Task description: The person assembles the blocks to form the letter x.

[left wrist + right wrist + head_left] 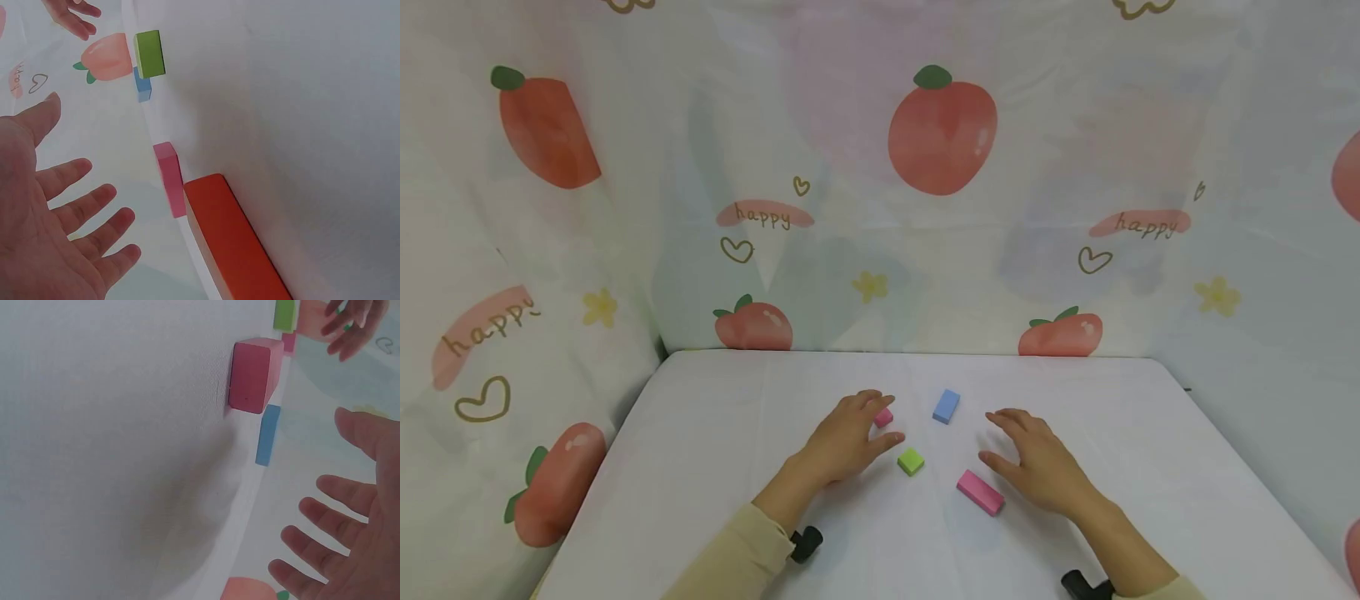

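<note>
My left hand (pixel 847 439) hovers over the table with its fingers spread and nothing in them. Partly behind its fingers is a pink block (pixel 883 417). A green block (pixel 911 462) lies just right of the left thumb. The left wrist view also has a long orange-red block (pixel 234 240), which the left hand hides in the head view. My right hand (pixel 1039 460), fingers apart and holding nothing, is above and right of a long pink block (pixel 980 492). Between the hands, farther back, lies a blue block (pixel 947 407).
A white cloth covers the table (pixel 737 383). Behind it and along both sides hangs a curtain (pixel 842 250) printed with fruit, hearts and flowers. Black straps or mounts (pixel 807 544) sit at both wrists.
</note>
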`<state>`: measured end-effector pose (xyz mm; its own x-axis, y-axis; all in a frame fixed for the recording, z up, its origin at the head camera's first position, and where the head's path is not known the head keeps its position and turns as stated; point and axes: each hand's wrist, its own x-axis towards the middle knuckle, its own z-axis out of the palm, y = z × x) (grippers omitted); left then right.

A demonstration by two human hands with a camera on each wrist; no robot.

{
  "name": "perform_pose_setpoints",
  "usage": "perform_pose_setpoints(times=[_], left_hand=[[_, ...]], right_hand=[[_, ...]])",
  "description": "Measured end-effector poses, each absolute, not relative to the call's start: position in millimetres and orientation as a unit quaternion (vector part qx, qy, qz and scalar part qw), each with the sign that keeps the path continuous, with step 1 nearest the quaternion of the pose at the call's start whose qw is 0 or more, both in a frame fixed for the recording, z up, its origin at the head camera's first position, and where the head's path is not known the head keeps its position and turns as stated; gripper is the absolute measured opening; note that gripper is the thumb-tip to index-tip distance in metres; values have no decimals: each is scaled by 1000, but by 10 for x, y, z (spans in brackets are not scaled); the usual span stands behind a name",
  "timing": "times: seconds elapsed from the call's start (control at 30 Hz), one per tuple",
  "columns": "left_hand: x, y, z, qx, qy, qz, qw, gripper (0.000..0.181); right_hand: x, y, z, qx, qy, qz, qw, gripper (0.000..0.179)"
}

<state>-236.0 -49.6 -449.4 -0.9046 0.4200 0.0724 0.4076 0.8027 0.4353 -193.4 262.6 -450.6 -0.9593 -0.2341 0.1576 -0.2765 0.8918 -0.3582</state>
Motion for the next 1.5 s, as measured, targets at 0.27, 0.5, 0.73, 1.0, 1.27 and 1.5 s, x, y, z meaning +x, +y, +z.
perform_pose_setpoints(times=[0.27,0.5,0.73,1.0,1.27,1.5], left_hand=[[-2334,-455,-4514,215,949,230,16,69],[-2291,-404,-4538,209,949,235,32,65],[-2256,-353,-4573,197,950,239,44,64],[-2240,-309,-4580,184,952,239,48,57],[-2247,-267,-4617,191,948,249,57,50],[-2234,-220,-4625,178,937,287,85,47]], right_hand=[[-1881,2572,-4501,136,-969,198,52,61],[-1844,2538,-4488,127,-970,201,40,59],[-1829,2510,-4490,122,-971,204,25,58],[-1821,2502,-4516,119,-970,211,1,54],[-1795,2486,-4537,129,-967,218,-8,47],[-1757,2450,-4564,123,-966,228,-8,43]])
